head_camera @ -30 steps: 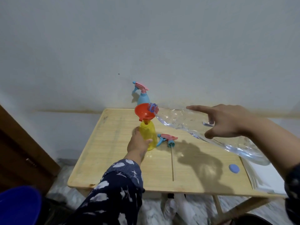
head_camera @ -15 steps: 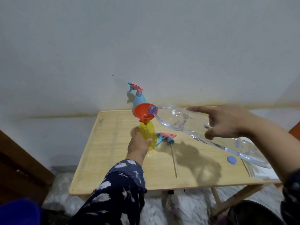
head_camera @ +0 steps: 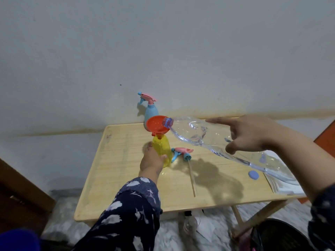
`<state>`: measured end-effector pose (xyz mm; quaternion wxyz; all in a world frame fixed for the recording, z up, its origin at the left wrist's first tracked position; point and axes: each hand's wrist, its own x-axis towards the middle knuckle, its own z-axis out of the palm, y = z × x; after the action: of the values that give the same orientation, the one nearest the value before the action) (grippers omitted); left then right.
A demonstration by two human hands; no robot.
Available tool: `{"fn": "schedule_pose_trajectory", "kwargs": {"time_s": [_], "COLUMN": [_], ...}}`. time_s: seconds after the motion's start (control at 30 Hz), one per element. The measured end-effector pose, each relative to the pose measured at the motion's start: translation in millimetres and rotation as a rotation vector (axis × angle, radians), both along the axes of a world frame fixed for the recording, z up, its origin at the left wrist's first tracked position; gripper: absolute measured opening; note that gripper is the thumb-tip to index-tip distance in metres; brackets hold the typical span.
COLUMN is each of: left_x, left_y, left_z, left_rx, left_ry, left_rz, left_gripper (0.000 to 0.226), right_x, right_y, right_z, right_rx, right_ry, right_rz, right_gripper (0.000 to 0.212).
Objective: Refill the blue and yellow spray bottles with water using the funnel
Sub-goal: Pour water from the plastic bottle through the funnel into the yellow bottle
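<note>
At the left of the action our left hand (head_camera: 151, 161) grips the lower body of the yellow spray bottle (head_camera: 161, 151), fingers and thumb curled round it, and keeps it upright on the wooden table (head_camera: 116, 160). The bottle is translucent yellow, narrow at the neck, and its head is off; how much water is inside we cannot tell. In its neck sits the orange funnel (head_camera: 157, 125), with its wide mouth tilted a little toward us and to the right. Behind the funnel, near the wall, stands the blue spray bottle (head_camera: 150, 110) with its pink and blue trigger head already on, so we judge it is probably done. Just beside the yellow bottle, to its right, lies the removed spray head (head_camera: 181, 153), its long dip tube pointing toward the near edge of the table. Further right, our right hand (head_camera: 248, 135) holds the clear plastic water bottle (head_camera: 204, 137) round its middle, with the index finger stretched along the top. This is the relation that matters: the long axis of the bottle runs from low right to high left, and its open mouth lies on the right rim of the funnel. The base is lower than the mouth, so we judge it must rise for pouring. Its blue cap (head_camera: 253, 175) lies on the table under the bottle.
</note>
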<state>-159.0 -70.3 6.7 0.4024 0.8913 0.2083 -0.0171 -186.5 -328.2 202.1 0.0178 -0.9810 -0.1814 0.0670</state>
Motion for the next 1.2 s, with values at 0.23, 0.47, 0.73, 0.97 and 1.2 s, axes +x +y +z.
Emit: {"fn": "schedule_pose_trajectory", "kwargs": {"time_s": [0.23,0.47,0.73,0.97,1.2], "left_x": [-1,-3,-3,-3,-2], "left_y": [0,-1,-1,0,1], "left_z": [0,0,0,1,2], "left_rx": [-0.014,-0.002,0.003,-0.001,-0.024], "left_ry": [-0.017,-0.026,-0.027,-0.028,-0.026], "left_rz": [0.009,0.007,0.006,-0.002,0.002], "left_gripper": [0.075,0.075,0.076,0.078,0.079], "right_x": [3,3,1,-4,-3], "right_y": [-2,-2,-4,-5,-6], "right_z": [-1,1,3,-10,-49], "right_rx": [0.012,0.031,0.044,0.106,0.325], "right_ry": [0.005,0.020,0.013,0.036,0.061], "right_rz": [0.010,0.000,-0.008,-0.012,-0.045], "right_gripper": [0.089,0.091,0.091,0.090,0.095]}}
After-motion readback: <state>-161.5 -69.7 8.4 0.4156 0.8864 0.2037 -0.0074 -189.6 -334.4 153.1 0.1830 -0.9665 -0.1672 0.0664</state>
